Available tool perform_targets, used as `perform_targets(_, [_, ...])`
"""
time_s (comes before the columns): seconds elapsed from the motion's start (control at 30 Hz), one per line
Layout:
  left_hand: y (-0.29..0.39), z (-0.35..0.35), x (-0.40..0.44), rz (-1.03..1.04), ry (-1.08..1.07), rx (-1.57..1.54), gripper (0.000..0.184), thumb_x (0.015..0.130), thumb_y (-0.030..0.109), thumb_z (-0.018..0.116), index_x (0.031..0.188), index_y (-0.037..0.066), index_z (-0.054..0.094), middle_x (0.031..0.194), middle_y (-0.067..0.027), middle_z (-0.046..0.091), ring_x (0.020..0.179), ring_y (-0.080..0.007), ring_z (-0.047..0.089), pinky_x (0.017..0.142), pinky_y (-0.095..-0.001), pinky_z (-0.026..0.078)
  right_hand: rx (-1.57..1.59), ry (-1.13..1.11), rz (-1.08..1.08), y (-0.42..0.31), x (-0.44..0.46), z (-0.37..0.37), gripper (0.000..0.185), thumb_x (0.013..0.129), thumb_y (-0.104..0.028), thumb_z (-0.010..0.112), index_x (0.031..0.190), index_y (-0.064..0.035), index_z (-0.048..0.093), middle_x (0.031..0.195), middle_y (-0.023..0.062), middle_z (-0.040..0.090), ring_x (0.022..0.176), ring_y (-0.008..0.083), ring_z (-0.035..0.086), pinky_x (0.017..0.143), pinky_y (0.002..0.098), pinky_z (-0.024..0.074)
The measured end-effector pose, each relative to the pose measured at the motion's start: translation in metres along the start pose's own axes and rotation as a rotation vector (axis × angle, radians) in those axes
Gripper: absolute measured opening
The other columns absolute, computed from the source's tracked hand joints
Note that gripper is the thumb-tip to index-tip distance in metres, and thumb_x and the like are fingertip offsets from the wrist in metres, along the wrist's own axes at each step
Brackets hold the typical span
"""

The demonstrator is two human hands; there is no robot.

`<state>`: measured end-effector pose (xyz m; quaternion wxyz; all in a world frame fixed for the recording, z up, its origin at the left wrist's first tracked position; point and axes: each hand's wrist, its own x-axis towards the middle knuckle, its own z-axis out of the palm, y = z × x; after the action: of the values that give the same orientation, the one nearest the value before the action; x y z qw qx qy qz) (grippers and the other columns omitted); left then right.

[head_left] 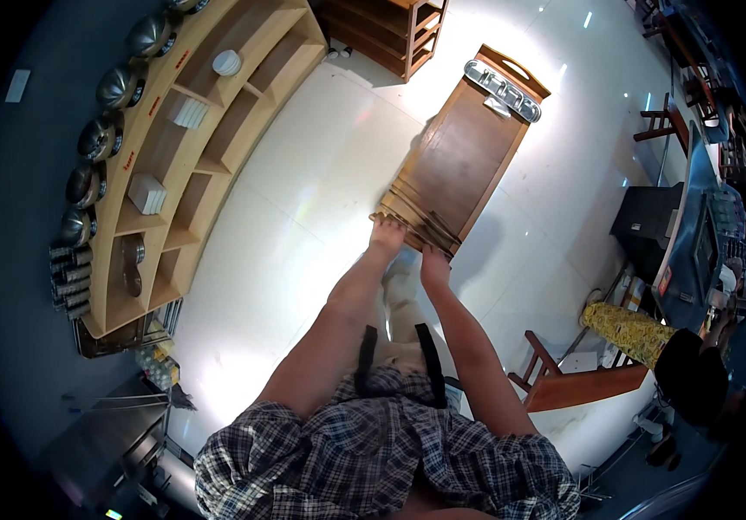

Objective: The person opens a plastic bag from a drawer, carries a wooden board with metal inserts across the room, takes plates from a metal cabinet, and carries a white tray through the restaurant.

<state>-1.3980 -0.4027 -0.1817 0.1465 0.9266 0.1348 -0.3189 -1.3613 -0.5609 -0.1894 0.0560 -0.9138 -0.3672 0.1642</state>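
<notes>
The left hand and right hand grip the near end of the wooden cart on the floor, spaced apart, likely to keep it steady. A metal tray sits far off, likely out of their way.

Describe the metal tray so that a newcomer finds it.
Follow the wooden cart from the left hand and right hand to its far end. There, crosswise, lies the tray. It is long, shiny and divided into compartments, unlike the small white thing near it.
</notes>
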Motion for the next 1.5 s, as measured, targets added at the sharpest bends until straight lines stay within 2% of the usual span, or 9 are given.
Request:
perform_targets(0.2, [0.001, 0.009, -0.018, -0.002, -0.048, -0.014, 0.044, 0.077, 0.013, 0.051, 0.121, 0.01, 0.046, 0.123, -0.0104, 0.047, 0.119, -0.0242, 0.041, 0.103, -0.0459, 0.021, -0.063, 0.013, 0.069, -0.006, -0.016, 0.019, 0.007, 0.075, -0.01, 0.053, 0.081, -0.0097, 0.056, 0.078, 0.0085, 0.057, 0.075, 0.0239, 0.061, 0.058, 0.0347, 0.0518])
perform_targets(0.27, [0.005, 0.007, -0.033, -0.013, -0.022, 0.022, 0.036, 0.086, 0.018, 0.039, 0.12, 0.011, 0.048, 0.12, -0.0093, 0.05, 0.118, -0.0231, 0.041, 0.105, -0.0475, 0.017, -0.045, -0.028, 0.071, -0.006, -0.019, 0.019, 0.008, 0.077, -0.009, 0.05, 0.083, -0.0091, 0.056, 0.08, 0.0095, 0.058, 0.076, 0.0257, 0.061, 0.06, 0.0367, 0.0519])
perform_targets(0.43, [-0.004, 0.03, -0.04, 0.011, 0.009, -0.011, 0.036, 0.086, 0.017, 0.038, 0.121, 0.012, 0.047, 0.121, -0.0088, 0.049, 0.118, -0.0228, 0.041, 0.105, -0.0494, 0.016, -0.02, -0.107, 0.123, -0.017, -0.033, 0.021, 0.011, 0.078, -0.01, 0.048, 0.083, -0.0088, 0.057, 0.083, 0.0133, 0.061, 0.077, 0.0285, 0.062, 0.061, 0.0391, 0.052])
perform_targets(0.53, [-0.005, 0.034, -0.058, 0.046, 0.024, -0.018, 0.037, 0.081, 0.013, 0.045, 0.118, 0.011, 0.048, 0.116, -0.0104, 0.051, 0.115, -0.0245, 0.045, 0.104, -0.0501, 0.02, -0.013, -0.041, 0.127, -0.024, -0.047, 0.028, 0.01, 0.077, -0.01, 0.049, 0.081, -0.0091, 0.058, 0.079, 0.0122, 0.061, 0.073, 0.028, 0.063, 0.059, 0.039, 0.052])
perform_targets(0.73, [-0.01, 0.071, -0.085, 0.078, 0.037, -0.022, 0.034, 0.087, 0.017, 0.037, 0.119, 0.013, 0.049, 0.119, -0.0077, 0.05, 0.115, -0.0212, 0.045, 0.103, -0.0522, 0.018, -0.085, -0.027, 0.095, -0.036, -0.082, 0.042, 0.009, 0.076, -0.01, 0.051, 0.077, -0.0093, 0.059, 0.071, 0.0093, 0.062, 0.066, 0.0247, 0.063, 0.055, 0.0366, 0.0518])
perform_targets(1.07, [0.017, 0.122, -0.148, 0.027, 0.154, 0.143, 0.031, 0.083, 0.014, 0.04, 0.112, 0.012, 0.053, 0.11, -0.0063, 0.058, 0.107, -0.0188, 0.052, 0.098, -0.0453, 0.031, -0.101, -0.171, -0.009, -0.039, -0.15, 0.044, 0.009, 0.075, -0.01, 0.053, 0.08, -0.0083, 0.06, 0.07, 0.0092, 0.062, 0.062, 0.0244, 0.064, 0.052, 0.0357, 0.0518])
perform_targets(1.27, [0.04, 0.157, -0.181, -0.037, 0.114, 0.087, 0.028, 0.082, 0.011, 0.04, 0.105, 0.007, 0.055, 0.105, -0.0062, 0.061, 0.104, -0.0181, 0.054, 0.097, -0.0428, 0.033, -0.066, -0.135, -0.065, -0.038, -0.19, 0.049, 0.012, 0.075, -0.011, 0.053, 0.081, -0.007, 0.062, 0.074, 0.0126, 0.062, 0.064, 0.0272, 0.063, 0.052, 0.038, 0.0516])
perform_targets(1.33, [0.041, 0.168, -0.192, -0.055, 0.134, 0.084, 0.028, 0.083, 0.011, 0.04, 0.106, 0.008, 0.055, 0.105, -0.0062, 0.061, 0.103, -0.0183, 0.055, 0.097, -0.0426, 0.033, -0.079, -0.271, 0.051, -0.046, -0.2, 0.051, 0.018, 0.078, -0.015, 0.051, 0.086, -0.0076, 0.064, 0.085, 0.0125, 0.066, 0.078, 0.0266, 0.065, 0.062, 0.0398, 0.053])
perform_targets(1.5, [0.066, 0.176, -0.217, -0.106, 0.048, 0.085, 0.028, 0.084, 0.01, 0.036, 0.105, 0.012, 0.055, 0.107, -0.0058, 0.06, 0.104, -0.019, 0.054, 0.093, -0.0463, 0.035, -0.107, -0.355, -0.037, -0.036, -0.231, 0.05, 0.018, 0.077, -0.014, 0.051, 0.087, -0.0078, 0.065, 0.086, 0.0124, 0.066, 0.079, 0.0257, 0.065, 0.061, 0.0389, 0.0526])
